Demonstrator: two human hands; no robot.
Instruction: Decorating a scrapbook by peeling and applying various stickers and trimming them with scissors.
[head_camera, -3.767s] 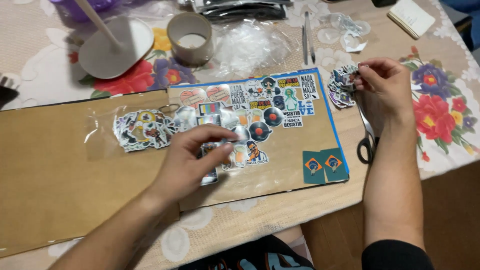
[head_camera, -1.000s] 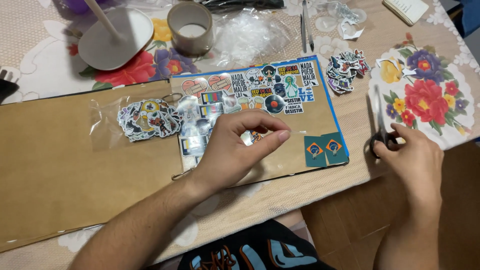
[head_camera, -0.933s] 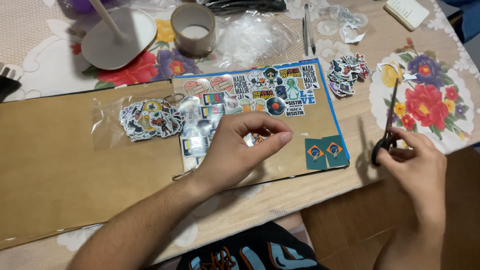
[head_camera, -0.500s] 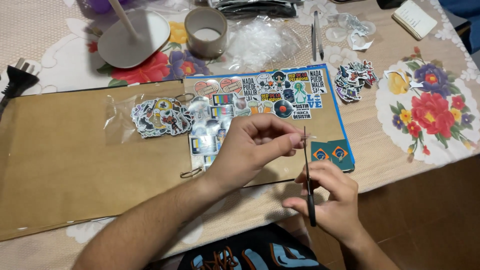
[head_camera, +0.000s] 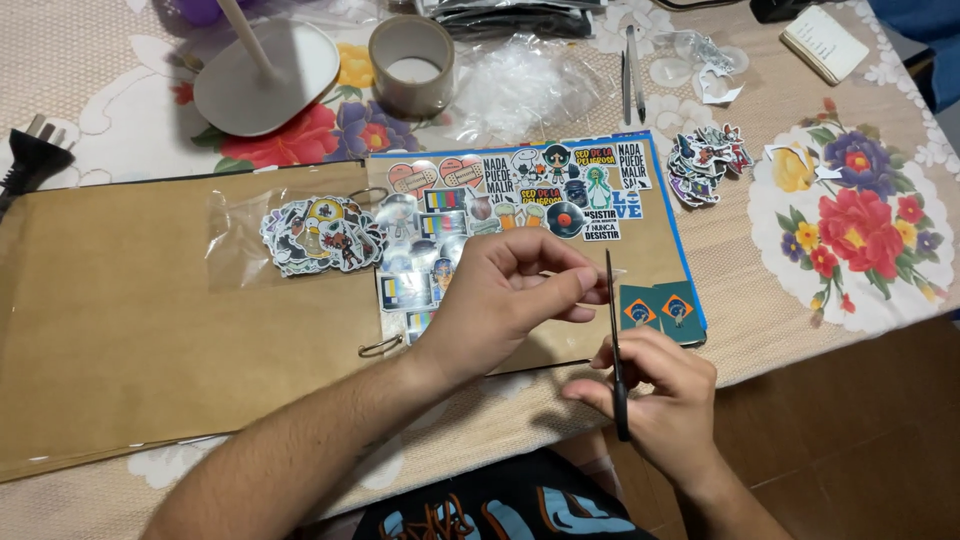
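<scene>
From my remote seat, I see the left hand (head_camera: 505, 300) pinching a small, thin clear strip (head_camera: 600, 272), fingers closed on it above the open brown kraft-paper album (head_camera: 150, 320), which lies near the tabletop's front edge. The right hand (head_camera: 665, 395) is closed around the dark handles of slim black scissors (head_camera: 613, 340), their narrow blades pointing up and away from me, the tips just beside the strip; whether the blades touch it I cannot tell. On the album's right page sit glossy printed stickers (head_camera: 545, 185), some round, some rectangular, and two teal square stickers (head_camera: 658, 308) lie at that page's front right corner. A clear plastic pouch (head_camera: 300, 235) of bright die-cut stickers rests on the left page. Another loose heap of stickers (head_camera: 705, 160) lies on the lace-patterned floral tablecloth (head_camera: 860, 220) toward the tabletop's right edge. Near the back edge stand a grey roll of tape (head_camera: 412, 65), a flat round cream lamp base (head_camera: 265, 80) with a thin stem, crinkled clear plastic (head_camera: 530, 85) and slender metal tweezers (head_camera: 632, 85). A black plug (head_camera: 30, 160) lies at the left edge.
</scene>
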